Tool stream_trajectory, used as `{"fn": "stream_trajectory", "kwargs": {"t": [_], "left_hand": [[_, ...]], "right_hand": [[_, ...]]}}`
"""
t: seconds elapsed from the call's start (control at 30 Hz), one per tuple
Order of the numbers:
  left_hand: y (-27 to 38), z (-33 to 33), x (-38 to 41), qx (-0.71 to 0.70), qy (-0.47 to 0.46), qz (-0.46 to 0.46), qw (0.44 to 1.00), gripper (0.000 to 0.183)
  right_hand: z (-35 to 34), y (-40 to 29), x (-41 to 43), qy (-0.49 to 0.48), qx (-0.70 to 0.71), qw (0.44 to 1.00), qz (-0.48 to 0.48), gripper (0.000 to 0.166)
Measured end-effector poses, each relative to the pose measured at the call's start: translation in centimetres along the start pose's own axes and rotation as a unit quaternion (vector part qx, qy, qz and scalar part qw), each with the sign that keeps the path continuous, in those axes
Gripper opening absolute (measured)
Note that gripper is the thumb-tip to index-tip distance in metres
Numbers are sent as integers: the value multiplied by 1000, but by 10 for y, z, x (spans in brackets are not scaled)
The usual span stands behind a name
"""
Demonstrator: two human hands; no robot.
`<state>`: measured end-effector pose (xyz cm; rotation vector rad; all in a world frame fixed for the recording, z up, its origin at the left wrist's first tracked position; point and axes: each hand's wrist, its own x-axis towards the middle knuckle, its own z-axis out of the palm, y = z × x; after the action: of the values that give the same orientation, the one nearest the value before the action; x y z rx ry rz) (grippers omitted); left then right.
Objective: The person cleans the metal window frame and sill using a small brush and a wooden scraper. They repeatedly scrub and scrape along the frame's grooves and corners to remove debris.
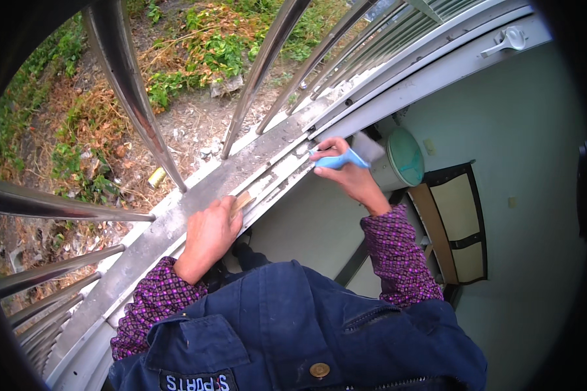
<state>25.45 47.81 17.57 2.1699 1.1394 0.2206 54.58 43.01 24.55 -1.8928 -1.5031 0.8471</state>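
My right hand (354, 183) grips the light blue handle (340, 160) of a small brush. Its pale head (368, 147), slightly blurred, points up and away from the sill, while the handle's narrow end is by the window track (279, 177). Dirt and whitish residue lie along this track. Lower down the sill, my left hand (209, 234) rests at the track, its fingers closed around a tan, wooden-looking tool (242, 203). Most of that tool is covered by the hand, so its kind is unclear.
Curved metal window bars (259, 73) rise from the outer sill (203, 188). Outside are plants and litter, including a yellow can (156, 177). A sliding sash with a white handle (506, 41) is at upper right. Indoors stand a white bucket (389, 168) and a framed panel (457, 222).
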Motion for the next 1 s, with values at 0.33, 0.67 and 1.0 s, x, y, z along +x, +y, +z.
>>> {"fn": "stream_trajectory", "kwargs": {"t": [0.33,0.67,1.0], "left_hand": [[3,-1,4,-34,7,-2,999,33],[-1,3,7,-39,35,34,998,32],[1,6,9,-18,39,41,998,29]], "right_hand": [[-44,8,-26,19,-320,946,-48,31],[-27,6,11,32,-535,830,-154,21],[7,8,68,-18,-678,724,-123,14]]}}
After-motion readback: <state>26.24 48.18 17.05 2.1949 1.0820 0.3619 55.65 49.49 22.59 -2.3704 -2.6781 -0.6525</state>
